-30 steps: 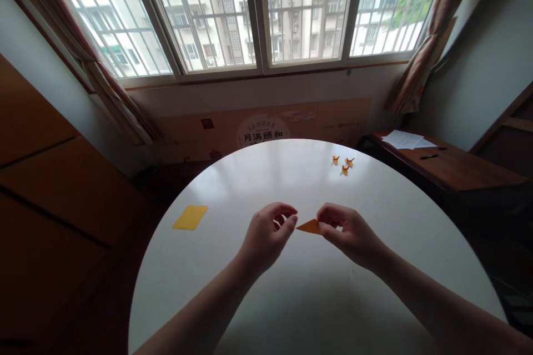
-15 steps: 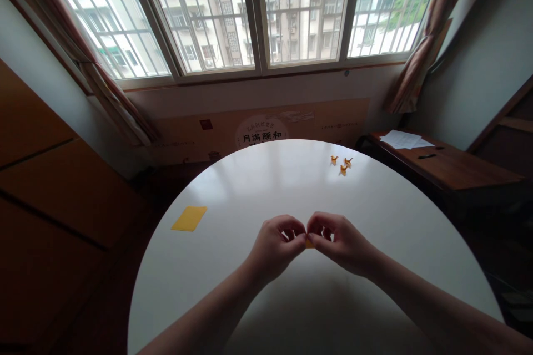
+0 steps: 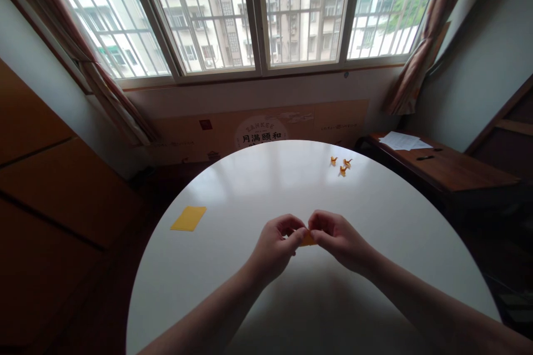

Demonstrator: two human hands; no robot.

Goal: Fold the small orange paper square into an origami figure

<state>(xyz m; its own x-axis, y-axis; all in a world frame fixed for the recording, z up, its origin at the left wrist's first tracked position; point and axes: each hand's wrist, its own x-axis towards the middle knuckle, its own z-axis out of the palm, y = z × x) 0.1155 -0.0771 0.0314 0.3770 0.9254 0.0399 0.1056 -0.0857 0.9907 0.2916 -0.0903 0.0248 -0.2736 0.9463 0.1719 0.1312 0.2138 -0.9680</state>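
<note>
Orange paper (image 3: 308,240), small, folded, partly hidden, pinched by left hand (image 3: 277,244), right hand (image 3: 340,238)

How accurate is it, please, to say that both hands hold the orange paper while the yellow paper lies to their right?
Only the side is wrong: in the head view, the left hand and right hand hold the orange paper, but the yellow paper lies to their left.

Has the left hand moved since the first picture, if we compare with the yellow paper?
Yes. Against the yellow paper, the left hand has moved rightward and slightly lower in the view.
</note>
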